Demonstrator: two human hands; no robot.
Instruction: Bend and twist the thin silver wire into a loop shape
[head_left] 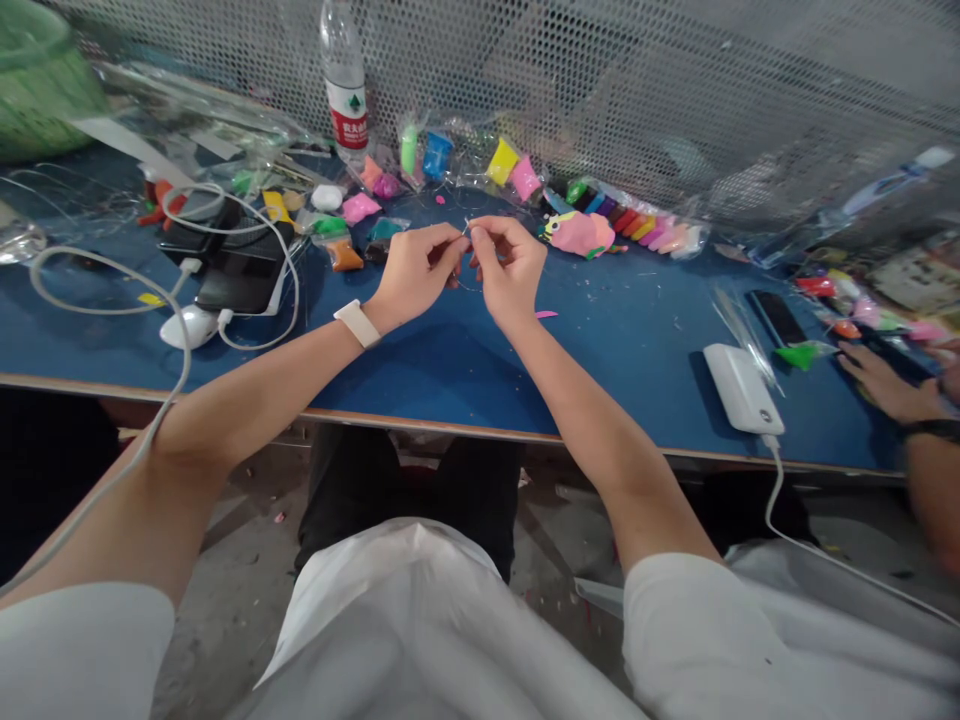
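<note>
Head view. Left hand [416,270] and right hand [510,270] meet above the blue counter [615,340], fingertips touching. Fingers of both are pinched on a thin wire [466,226], held between the two hands just over the counter's far middle; its ends are too fine to trace. Left wrist carries a white band [358,323].

Just right of the hands lies a pink clay fish [581,233]. Behind it, a row of coloured clay sticks [637,220]. Clay bags [435,160] lie along the mesh wall, beside a water bottle [345,75].

Left: phone [240,280] with white cables [112,300]. Right: white power bank [739,388], near another person's hand [885,385] resting flat on the counter.
</note>
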